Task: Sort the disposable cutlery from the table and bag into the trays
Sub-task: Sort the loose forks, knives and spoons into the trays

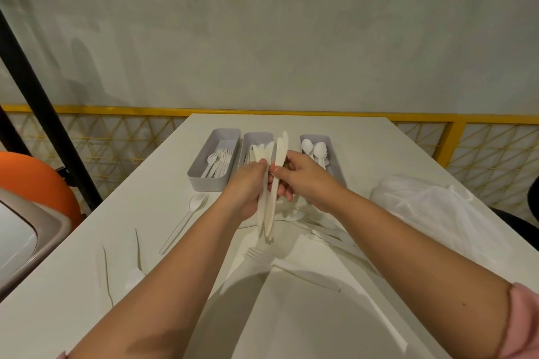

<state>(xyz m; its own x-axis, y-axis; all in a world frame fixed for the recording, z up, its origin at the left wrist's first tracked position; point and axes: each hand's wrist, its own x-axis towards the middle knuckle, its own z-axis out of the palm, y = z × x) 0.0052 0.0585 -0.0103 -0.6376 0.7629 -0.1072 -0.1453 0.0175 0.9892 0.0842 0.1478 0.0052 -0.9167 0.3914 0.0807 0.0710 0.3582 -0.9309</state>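
Observation:
My left hand (248, 188) grips a bundle of white plastic knives (264, 154) held upright above the table. My right hand (300, 175) pinches one more knife (280, 151) against that bundle. Behind the hands stand three grey trays: the left tray (204, 176) holds forks, the middle tray (258, 137) holds knives, and the right tray (331, 144) holds spoons. Loose forks (189, 213) lie to the left on the table, and more cutlery (329, 234) lies under my right forearm. A crumpled clear plastic bag (431, 207) sits at the right.
The white table (364, 137) ends at a yellow mesh railing (455, 137). A black post (38, 96) slants at the left beside an orange object (32, 181). White paper napkins (320, 265) lie near the front.

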